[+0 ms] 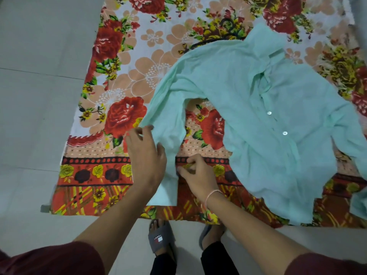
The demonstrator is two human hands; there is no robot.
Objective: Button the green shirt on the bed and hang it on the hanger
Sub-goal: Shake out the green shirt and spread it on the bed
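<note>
One green shirt (248,116), two white buttons (269,113) showing, one black hanger (204,42), one flowered bedsheet (123,80), two hands, left hand (146,155) and right hand (198,175), two slippers (160,239).

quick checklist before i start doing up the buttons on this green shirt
1. Green shirt lies front up on the bed sheet: ok.
2. Buttons easy to find: ok, two show on the front strip.
3. Those buttons already fastened: cannot tell.
4. Hands free for the front: not ok, left hand touches the sleeve and right hand is curled at its edge.
5. Hanger clear to pick up: not ok, it lies partly under the shirt's shoulder.
6. Other sleeve laid flat: cannot tell, it runs out of frame.
</note>
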